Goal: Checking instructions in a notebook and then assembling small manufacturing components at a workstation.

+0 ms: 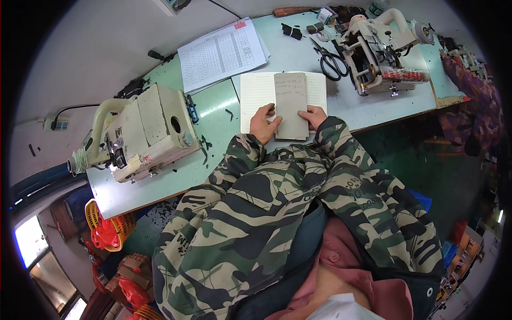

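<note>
An open notebook point(257, 94) with ruled pages lies on the worktable before me. On it rests a tall, narrow grey-brown card point(292, 109) with handwritten lines near its top; it may be several layers thick. My right hand point(314, 116) grips the card's right edge, its thumb on top and the other fingers partly hidden. At the left edge, my left hand point(263, 124) rests over the notebook page. Its thumb touches the card, and its bent fingers stand apart from the thumb.
Sewing machines stand at left point(152, 133) and right point(385, 56). Black scissors point(332, 63) lie right of the notebook, and printed sheets point(221, 53) lie behind it. Dark scraps point(205, 146) dot the table's left part. A yellow basket point(124, 230) sits below the left edge.
</note>
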A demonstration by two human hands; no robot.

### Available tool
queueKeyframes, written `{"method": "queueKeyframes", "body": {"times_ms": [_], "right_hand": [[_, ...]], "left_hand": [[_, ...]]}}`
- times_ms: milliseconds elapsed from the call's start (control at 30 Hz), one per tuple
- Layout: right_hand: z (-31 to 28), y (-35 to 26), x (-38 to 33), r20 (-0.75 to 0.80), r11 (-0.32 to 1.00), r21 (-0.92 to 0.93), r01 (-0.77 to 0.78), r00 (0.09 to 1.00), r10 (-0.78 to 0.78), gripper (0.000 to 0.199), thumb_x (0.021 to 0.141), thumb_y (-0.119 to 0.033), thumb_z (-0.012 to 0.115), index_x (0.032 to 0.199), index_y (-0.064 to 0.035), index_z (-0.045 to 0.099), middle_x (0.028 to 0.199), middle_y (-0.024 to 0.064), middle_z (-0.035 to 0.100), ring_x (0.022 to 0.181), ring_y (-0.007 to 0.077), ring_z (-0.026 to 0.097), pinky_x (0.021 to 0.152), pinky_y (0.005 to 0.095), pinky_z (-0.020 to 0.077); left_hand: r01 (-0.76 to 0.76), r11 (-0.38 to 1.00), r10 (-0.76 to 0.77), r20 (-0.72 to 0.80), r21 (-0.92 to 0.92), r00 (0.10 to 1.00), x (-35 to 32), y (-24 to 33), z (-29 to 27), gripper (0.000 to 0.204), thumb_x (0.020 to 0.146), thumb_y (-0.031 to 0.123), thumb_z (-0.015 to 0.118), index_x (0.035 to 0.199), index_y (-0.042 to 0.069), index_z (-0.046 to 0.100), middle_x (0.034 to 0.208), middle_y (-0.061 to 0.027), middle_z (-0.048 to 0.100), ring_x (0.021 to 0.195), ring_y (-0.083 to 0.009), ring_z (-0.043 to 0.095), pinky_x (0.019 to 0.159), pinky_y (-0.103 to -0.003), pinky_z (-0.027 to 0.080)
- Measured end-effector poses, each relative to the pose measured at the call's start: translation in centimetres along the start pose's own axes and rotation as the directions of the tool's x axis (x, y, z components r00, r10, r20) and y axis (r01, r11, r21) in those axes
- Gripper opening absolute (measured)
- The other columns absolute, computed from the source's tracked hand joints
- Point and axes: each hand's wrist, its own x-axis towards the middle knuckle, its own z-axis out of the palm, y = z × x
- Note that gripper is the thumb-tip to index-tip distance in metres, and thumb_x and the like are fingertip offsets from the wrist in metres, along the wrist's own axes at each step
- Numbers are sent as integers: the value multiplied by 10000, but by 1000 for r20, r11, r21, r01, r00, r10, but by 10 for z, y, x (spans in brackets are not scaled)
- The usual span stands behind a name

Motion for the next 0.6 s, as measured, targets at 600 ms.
{"method": "queueKeyframes", "body": {"times_ms": [600], "right_hand": [[-1,3,4,28,999,-36,-21,999,22,303,821,-118,573,1074,44,536,948,119,604,817,201,618,695,322,535]], "left_hand": [[-66,997,68,-52,34,996,-1,-7,1,321,767,102,627,1058,-7,545,1030,-140,562,922,-229,581,702,-282,499]]}}
